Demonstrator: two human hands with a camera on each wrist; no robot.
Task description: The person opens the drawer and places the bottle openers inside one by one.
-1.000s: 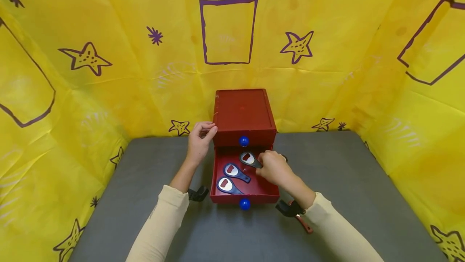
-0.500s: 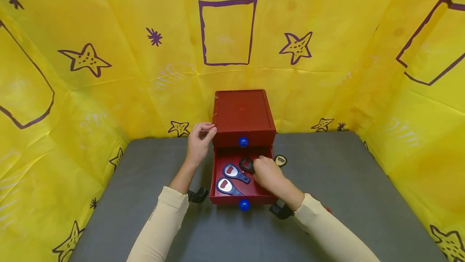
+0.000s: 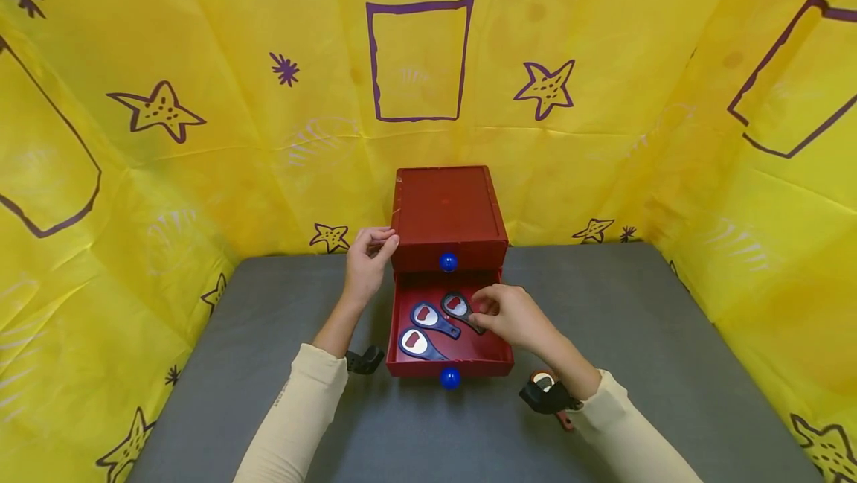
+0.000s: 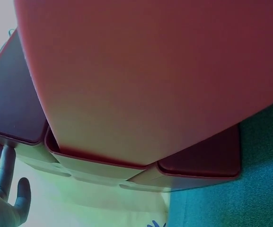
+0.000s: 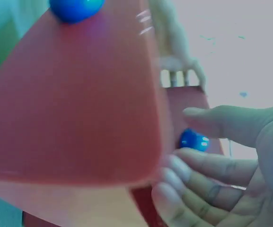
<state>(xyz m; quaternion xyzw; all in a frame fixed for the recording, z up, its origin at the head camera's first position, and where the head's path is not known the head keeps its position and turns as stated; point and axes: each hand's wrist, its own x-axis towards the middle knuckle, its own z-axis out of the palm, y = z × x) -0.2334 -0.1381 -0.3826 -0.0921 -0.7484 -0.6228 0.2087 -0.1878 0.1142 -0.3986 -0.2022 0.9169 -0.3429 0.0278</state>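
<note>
Two blue bottle openers (image 3: pixel 437 321) and a black bottle opener (image 3: pixel 457 305) lie slanted in the pulled-out lower drawer (image 3: pixel 482 368) of a red cabinet (image 3: pixel 447 204). My right hand (image 3: pixel 518 317) hovers over the drawer's right side, thumb beside the black opener's handle. In the right wrist view, thumb and fingers of the right hand (image 5: pixel 221 175) are spread, with nothing visible between them. My left hand (image 3: pixel 367 263) rests its fingertips on the cabinet's upper left corner. In the left wrist view, several straight fingers (image 4: pixel 6 170) touch the cabinet's side.
Blue ball knobs sit on the upper drawer (image 3: pixel 448 263) and the lower drawer front. An opener with a reddish handle (image 3: pixel 565 420) lies on the grey table (image 3: pixel 268 394), partly under my right wrist. Yellow patterned cloth (image 3: pixel 301 193) walls the table at the back and sides.
The black bottle opener, gripped by my right hand a second ago, now lies in the drawer with its handle turned toward the front. The right fingers have loosened and drawn rightward; the left hand stays put.
</note>
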